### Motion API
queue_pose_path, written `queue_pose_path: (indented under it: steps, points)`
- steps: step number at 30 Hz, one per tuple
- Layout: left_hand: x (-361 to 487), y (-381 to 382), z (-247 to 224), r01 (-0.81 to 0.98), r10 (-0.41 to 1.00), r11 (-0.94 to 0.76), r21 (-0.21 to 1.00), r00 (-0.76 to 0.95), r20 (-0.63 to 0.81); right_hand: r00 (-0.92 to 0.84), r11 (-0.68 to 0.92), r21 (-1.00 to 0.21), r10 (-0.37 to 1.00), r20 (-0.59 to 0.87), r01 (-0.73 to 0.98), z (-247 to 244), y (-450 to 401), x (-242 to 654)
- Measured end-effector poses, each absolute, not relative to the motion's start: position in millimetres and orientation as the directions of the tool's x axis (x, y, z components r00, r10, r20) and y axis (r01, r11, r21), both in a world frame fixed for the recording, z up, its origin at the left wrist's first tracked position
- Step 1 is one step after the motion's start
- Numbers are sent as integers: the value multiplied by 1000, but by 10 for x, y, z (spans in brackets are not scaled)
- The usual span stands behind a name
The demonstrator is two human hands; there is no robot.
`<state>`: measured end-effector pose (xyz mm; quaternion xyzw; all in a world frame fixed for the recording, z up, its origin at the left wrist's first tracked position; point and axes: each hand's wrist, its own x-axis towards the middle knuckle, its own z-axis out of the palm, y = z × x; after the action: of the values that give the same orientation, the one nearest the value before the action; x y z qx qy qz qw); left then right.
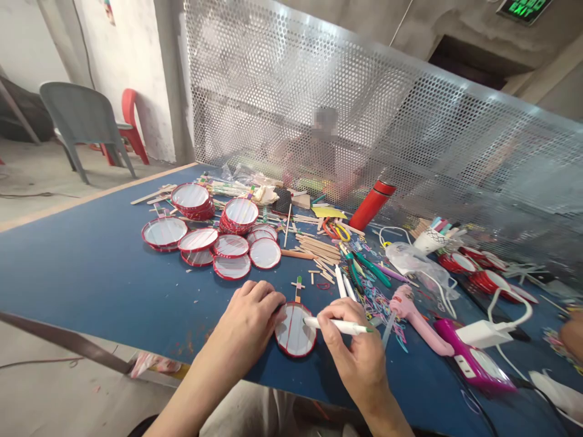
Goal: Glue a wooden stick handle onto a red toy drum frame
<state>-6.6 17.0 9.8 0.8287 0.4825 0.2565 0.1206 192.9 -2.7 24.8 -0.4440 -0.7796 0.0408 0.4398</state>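
Note:
A round white disc with a red rim (296,340) lies on the blue table (113,273), a striped stick with a short crosspiece standing out from its far edge. The fingers of my left hand (255,312) press together at the disc's left rim. In my right hand (353,346) is a white marker (339,326), pinched between thumb and fingers. Its tip is over the disc's upper right part, and its other end is green. Whether the tip touches the surface cannot be told. Similar red-rimmed discs (232,265) lie beyond my left hand, some stacked.
Wooden sticks (319,249), pliers (353,270) and a red bottle (372,205) lie beyond my hands. At the right are a pink glue gun (421,321), a purple power strip (483,364) and a cup of markers (430,240). A perforated metal screen (273,91) borders the table.

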Motion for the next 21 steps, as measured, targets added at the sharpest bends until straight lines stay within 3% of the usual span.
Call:
queue_pose_path:
  steps: [7,21]
  points:
    - [-92,122,66,596,749,-663,453,521,410,-176,595,-457,715,676,661,256,-45,1932]
    - [-69,109,107,658,790,-614,437,522,322,-255,629,-403,699,668,665,196,-13,1896]
